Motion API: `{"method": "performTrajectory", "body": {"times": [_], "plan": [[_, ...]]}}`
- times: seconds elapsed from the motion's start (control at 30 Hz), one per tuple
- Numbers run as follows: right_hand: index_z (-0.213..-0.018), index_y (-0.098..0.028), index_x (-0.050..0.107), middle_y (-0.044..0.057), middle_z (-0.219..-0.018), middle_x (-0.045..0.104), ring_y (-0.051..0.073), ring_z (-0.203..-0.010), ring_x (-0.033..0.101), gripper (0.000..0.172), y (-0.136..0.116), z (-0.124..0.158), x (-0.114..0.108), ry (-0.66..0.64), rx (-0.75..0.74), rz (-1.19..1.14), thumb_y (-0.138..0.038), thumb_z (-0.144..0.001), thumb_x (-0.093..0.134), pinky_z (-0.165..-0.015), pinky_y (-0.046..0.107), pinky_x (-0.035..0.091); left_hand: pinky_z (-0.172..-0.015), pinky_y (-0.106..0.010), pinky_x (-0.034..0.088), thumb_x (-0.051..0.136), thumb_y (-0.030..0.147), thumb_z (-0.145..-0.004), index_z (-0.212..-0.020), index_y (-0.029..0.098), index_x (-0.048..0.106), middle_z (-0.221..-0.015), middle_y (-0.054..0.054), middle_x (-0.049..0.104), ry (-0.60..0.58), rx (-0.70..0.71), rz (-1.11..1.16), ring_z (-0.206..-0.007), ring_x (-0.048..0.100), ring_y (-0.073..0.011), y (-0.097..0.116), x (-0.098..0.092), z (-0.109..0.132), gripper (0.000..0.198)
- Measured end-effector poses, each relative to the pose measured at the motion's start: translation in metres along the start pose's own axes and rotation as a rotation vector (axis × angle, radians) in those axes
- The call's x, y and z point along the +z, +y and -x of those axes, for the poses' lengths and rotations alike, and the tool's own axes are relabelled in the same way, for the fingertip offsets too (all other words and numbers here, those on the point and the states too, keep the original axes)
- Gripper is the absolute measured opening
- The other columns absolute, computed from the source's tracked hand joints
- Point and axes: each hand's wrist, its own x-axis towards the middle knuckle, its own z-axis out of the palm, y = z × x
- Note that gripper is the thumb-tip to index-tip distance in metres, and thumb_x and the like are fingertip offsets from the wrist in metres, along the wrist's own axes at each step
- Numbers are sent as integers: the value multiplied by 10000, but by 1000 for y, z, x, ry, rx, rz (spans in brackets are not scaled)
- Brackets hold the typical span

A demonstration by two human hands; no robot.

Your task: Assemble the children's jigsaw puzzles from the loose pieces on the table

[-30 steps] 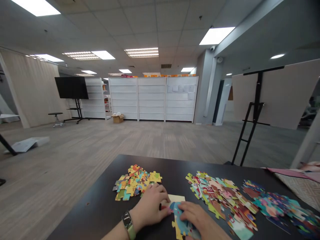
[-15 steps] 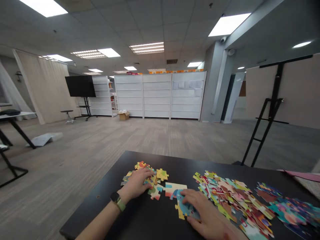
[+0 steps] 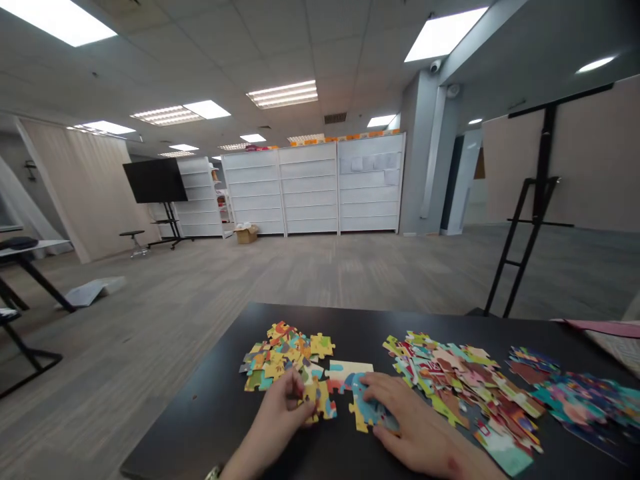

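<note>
From the head camera, the only view I had, I looked down on two bare hands over a black table (image 3: 215,427). The left hand (image 3: 283,410) had its thumb and fingers drawn together on a yellow piece (image 3: 319,395), low over the tabletop; the fingers hid part of it, so I couldn't tell whether it was clear of the surface. The right hand (image 3: 413,423) lay over some blue pieces (image 3: 363,407), fingers spread and slightly bent, not closed round anything. Just beyond sat a cream-topped section (image 3: 357,367), touching the blue ones; I couldn't tell whether they were locked together.

The yellow pile (image 3: 285,353) lay past the left hand, a red-and-green pile (image 3: 450,380) to the right of the right hand, and a dark multicoloured pile (image 3: 590,400) farther right.

I judged the pieces to be thin card: very light, fairly stiff, perhaps a little slick on the printed face. The knobs looked the weakest part, likely to crease if squeezed. A pinch across two opposite sides of the body, clear of the knobs, seemed the best hold. For the blue pieces, flat fingertip pressure from above seemed safer than lifting by one edge, which could part any joint.
</note>
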Motion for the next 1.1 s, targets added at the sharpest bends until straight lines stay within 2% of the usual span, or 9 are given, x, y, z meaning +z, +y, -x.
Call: {"method": "performTrajectory", "body": {"times": [0.13,0.3,0.47,0.57,0.67,0.77,0.87,0.97,1.1], "plan": [[-1270,-204,649,143,-1512,532,349,-1438,431,428,-3,0,-1,-3,7,11,-312,-857,614,-1205,570,308,-648,-268,557,837,517,-753,-1276,241,569,-896,43,461,15,-71,198,-698,659,-142,0,18,21,649],[-1266,-216,647,135,-1511,534,350,-1434,437,413,-4,0,-2,-5,16,2,-312,-866,609,-1202,586,308,-712,-322,567,841,565,-742,-1246,214,612,-957,-13,556,-24,-102,241,-813,695,-218,2,14,19,656],[-1291,-219,631,139,-1525,514,351,-1444,419,427,-2,0,1,13,-2,-1,-314,-875,615,-1202,594,305,-569,-231,483,745,550,-809,-1049,218,554,-734,52,529,19,-49,254,-639,596,-144,4,18,16,452],[-1350,-209,586,152,-1556,465,343,-1463,385,480,-3,0,2,68,-37,26,-278,-875,603,-1205,586,303,-551,-197,414,630,459,-837,-905,241,428,-623,86,465,24,-22,126,-569,521,-115,9,25,7,305],[-1286,-193,612,166,-1488,531,342,-1414,443,465,-8,1,0,108,-55,40,-190,-822,604,-1185,580,335,-538,-198,414,554,380,-797,-919,251,393,-667,83,449,23,-29,-55,-572,541,-123,12,32,-6,239],[-1136,-194,657,155,-1380,610,333,-1328,524,396,-17,1,-4,125,-66,27,-118,-752,598,-1141,547,401,-505,-217,418,557,303,-768,-1068,236,488,-780,49,501,-6,-32,-193,-577,586,-144,16,37,-15,315],[-1053,-199,662,137,-1313,641,311,-1265,563,359,-23,1,-7,126,-62,10,-89,-718,594,-1100,500,445,-677,-277,471,612,256,-788,-1031,229,629,-820,10,576,-47,7,-390,-724,632,-195,27,37,-15,245],[-1049,-199,658,129,-1286,646,299,-1238,570,361,-25,0,-8,122,-57,3,-79,-715,589,-1084,483,452,-885,-346,433,670,254,-811,-974,270,727,-912,-20,646,-102,67,-542,-961,614,-263,40,31,-12,174],[-1054,-201,658,128,-1289,642,302,-1227,572,359,-23,0,-8,123,-65,-3,-87,-720,591,-1074,487,452,-909,-310,439,650,222,-853,-1019,324,759,-1042,-18,625,-237,149,-746,-1018,612,-235,50,24,-13,222]]}}
